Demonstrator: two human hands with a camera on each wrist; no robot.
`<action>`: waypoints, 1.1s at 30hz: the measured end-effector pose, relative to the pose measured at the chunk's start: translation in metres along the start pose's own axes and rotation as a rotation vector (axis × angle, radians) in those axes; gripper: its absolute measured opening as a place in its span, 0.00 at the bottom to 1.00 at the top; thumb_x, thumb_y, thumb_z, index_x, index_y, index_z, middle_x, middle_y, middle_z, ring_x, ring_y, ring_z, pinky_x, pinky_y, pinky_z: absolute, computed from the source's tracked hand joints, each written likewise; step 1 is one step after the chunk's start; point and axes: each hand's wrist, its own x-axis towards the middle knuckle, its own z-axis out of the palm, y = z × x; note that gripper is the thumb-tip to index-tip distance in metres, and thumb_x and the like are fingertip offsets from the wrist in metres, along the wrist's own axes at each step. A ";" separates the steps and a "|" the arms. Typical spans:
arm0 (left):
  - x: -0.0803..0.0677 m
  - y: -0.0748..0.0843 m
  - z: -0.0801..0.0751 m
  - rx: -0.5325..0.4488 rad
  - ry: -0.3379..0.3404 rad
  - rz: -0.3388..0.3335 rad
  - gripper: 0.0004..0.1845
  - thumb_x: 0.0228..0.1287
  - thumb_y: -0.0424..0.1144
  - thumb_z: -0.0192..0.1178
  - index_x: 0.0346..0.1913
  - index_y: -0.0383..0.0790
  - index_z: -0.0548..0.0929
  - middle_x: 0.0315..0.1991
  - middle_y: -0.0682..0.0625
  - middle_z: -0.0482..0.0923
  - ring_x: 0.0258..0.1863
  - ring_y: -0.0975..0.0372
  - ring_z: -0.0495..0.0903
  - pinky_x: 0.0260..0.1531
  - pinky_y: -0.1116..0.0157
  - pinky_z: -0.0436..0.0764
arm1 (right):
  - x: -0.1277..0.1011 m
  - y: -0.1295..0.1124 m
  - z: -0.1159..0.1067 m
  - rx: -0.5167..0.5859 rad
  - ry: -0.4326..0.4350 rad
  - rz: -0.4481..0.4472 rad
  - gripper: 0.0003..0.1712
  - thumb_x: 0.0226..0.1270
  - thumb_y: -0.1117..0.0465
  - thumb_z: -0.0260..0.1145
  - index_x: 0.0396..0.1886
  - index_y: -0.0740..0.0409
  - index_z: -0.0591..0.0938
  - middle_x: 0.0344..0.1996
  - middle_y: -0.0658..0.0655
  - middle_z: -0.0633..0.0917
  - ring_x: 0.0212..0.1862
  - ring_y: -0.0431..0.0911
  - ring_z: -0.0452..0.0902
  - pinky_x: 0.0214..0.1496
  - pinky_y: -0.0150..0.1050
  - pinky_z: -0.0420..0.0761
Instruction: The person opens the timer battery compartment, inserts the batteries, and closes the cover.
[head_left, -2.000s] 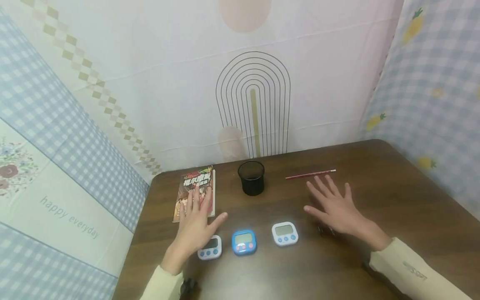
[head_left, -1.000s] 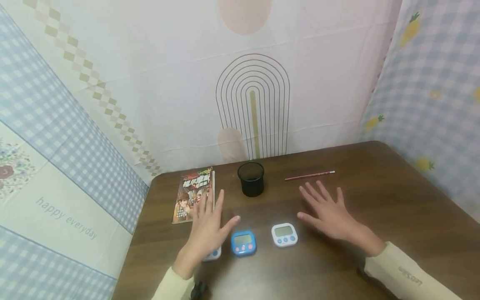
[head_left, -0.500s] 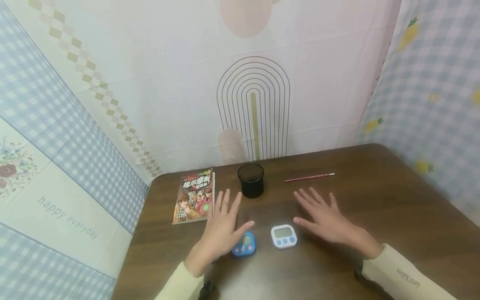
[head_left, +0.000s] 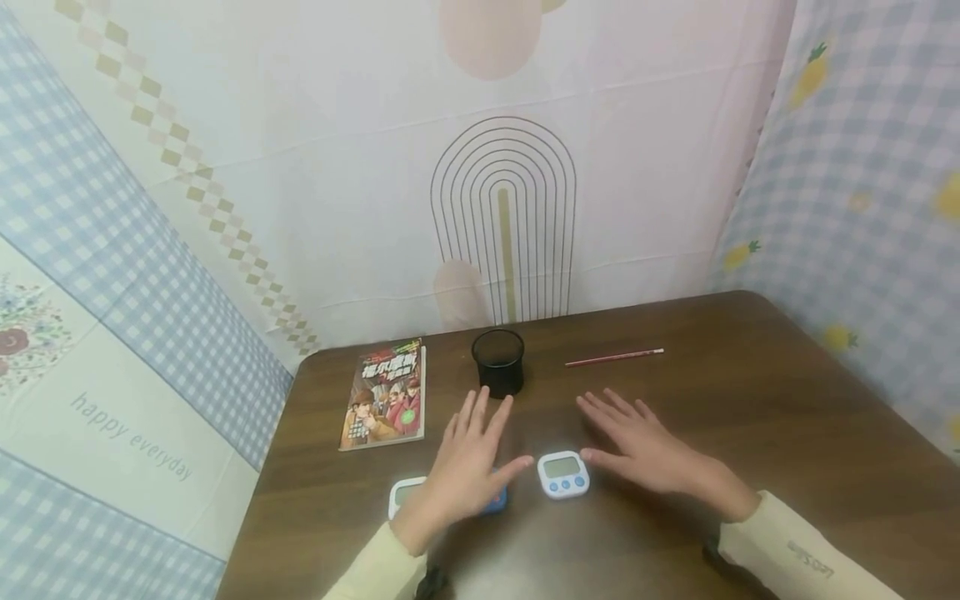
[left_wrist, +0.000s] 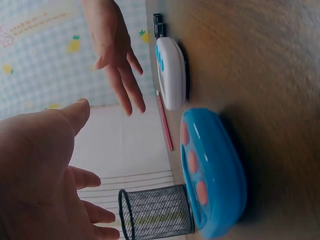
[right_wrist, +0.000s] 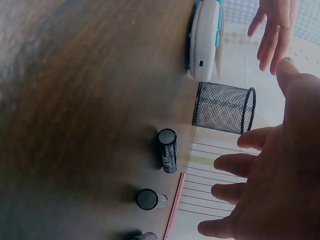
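My left hand (head_left: 465, 471) hovers with fingers spread over a blue timer (left_wrist: 215, 175), hiding most of it in the head view. Partly behind that wrist lies a white timer (head_left: 403, 492). Another white timer (head_left: 563, 475) with blue buttons sits between the hands, close to both thumbs. To its right, my right hand (head_left: 645, 446) is held above the table, fingers extended and holding nothing. In the right wrist view, several dark batteries are on the table below it, among them one battery (right_wrist: 167, 150) and a second battery (right_wrist: 147, 199); the hand hides them in the head view.
A black mesh pen holder (head_left: 498, 375) stands beyond the left fingertips. Left of it lies a comic-style book (head_left: 384, 396), and to the right a red pencil (head_left: 615, 358). Patterned cloths hang behind and beside the brown table (head_left: 787, 400).
The left hand has moved right, from over the book and left white timer to over the blue timer. The right hand has drifted slightly left and nearer. The objects stay put.
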 end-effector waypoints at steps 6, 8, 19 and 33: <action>0.004 0.005 0.007 -0.017 -0.008 0.011 0.47 0.75 0.68 0.56 0.86 0.49 0.54 0.87 0.37 0.40 0.86 0.40 0.40 0.79 0.34 0.53 | 0.002 0.001 0.002 0.015 0.004 -0.026 0.47 0.77 0.32 0.59 0.84 0.53 0.63 0.82 0.62 0.64 0.83 0.68 0.52 0.76 0.81 0.49; 0.006 0.009 0.008 -0.026 -0.020 0.017 0.48 0.74 0.68 0.56 0.86 0.50 0.53 0.87 0.39 0.39 0.86 0.41 0.39 0.80 0.34 0.53 | 0.002 0.002 0.003 0.021 0.009 -0.038 0.47 0.77 0.32 0.60 0.84 0.53 0.63 0.82 0.62 0.65 0.83 0.68 0.52 0.76 0.80 0.50; 0.013 0.020 0.014 -0.025 -0.054 0.039 0.49 0.74 0.71 0.54 0.87 0.51 0.51 0.87 0.39 0.40 0.86 0.42 0.41 0.80 0.34 0.53 | 0.007 -0.004 0.003 0.056 -0.001 -0.068 0.48 0.77 0.32 0.59 0.83 0.58 0.64 0.81 0.64 0.64 0.83 0.65 0.55 0.80 0.73 0.55; 0.023 0.043 0.027 0.033 -0.137 0.074 0.51 0.73 0.71 0.55 0.86 0.43 0.53 0.86 0.39 0.48 0.85 0.43 0.49 0.80 0.40 0.60 | 0.006 -0.004 0.007 0.040 -0.003 -0.058 0.47 0.78 0.34 0.60 0.81 0.62 0.65 0.81 0.65 0.66 0.83 0.64 0.55 0.79 0.77 0.50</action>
